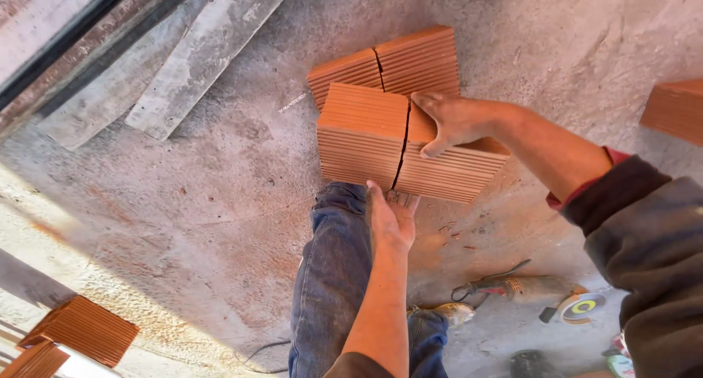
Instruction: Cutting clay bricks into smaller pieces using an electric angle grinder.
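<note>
Resting on a grey concrete floor (183, 202), a ribbed orange clay block (399, 140) cracked across its middle lies with its long axis running left to right. Right hand (450, 122) grips its top edge; left hand (390, 217), fingers open, presses its near face.

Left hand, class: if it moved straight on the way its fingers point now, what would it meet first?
The left hand points at the split ribbed clay block, fingertips at its lower edge near the crack. It would likely meet that block first; whether it already touches is unclear.
</note>
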